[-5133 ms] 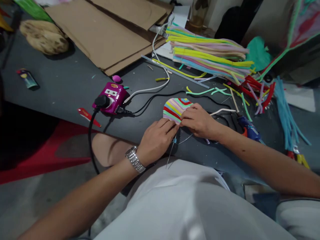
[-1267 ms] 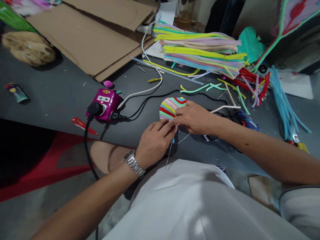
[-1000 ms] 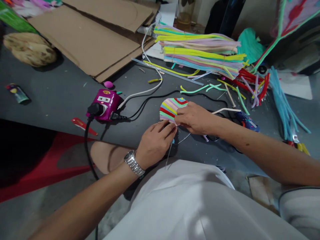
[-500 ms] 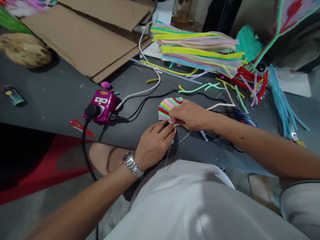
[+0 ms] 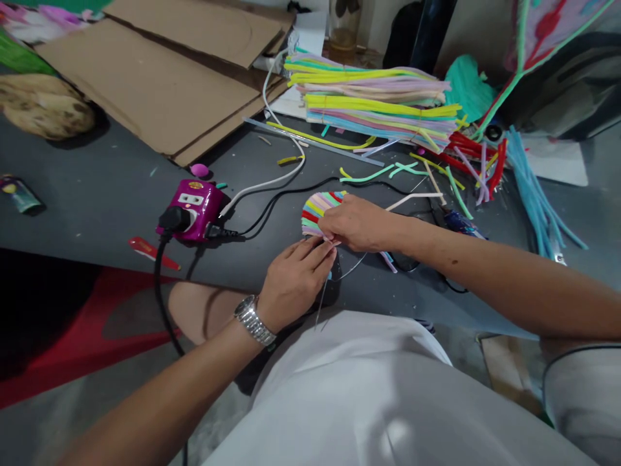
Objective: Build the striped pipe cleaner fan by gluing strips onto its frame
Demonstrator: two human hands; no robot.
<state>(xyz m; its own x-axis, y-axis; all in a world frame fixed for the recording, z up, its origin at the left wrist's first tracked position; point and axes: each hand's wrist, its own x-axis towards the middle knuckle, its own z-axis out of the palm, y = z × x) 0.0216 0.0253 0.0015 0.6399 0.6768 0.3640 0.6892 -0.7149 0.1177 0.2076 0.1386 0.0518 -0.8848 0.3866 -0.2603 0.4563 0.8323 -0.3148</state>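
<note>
A striped piece of pipe cleaners (image 5: 313, 210) in red, yellow, green and lilac lies near the table's front edge. My right hand (image 5: 356, 223) covers its right part, fingers closed and pinching its lower edge. Just below, my left hand (image 5: 298, 278), with a silver watch on the wrist, has its fingertips pressed together at the same edge, touching the right fingertips. Thin wire (image 5: 321, 304) hangs down from beneath the left fingers, and another thin strand curves to the right. The exact spot pinched is hidden by the fingers.
A purple power socket (image 5: 194, 210) with black cables stands to the left, a red cutter (image 5: 154, 253) near it. Bundled pipe cleaners (image 5: 378, 107) lie at the back, loose ones to the right, with blue stems (image 5: 538, 194) beyond. Cardboard (image 5: 155, 84) covers the back left.
The whole view has shifted slightly, so the table items appear a little further left. Both hands keep nearly the same hold on the striped piece, with the right hand slightly lower over it.
</note>
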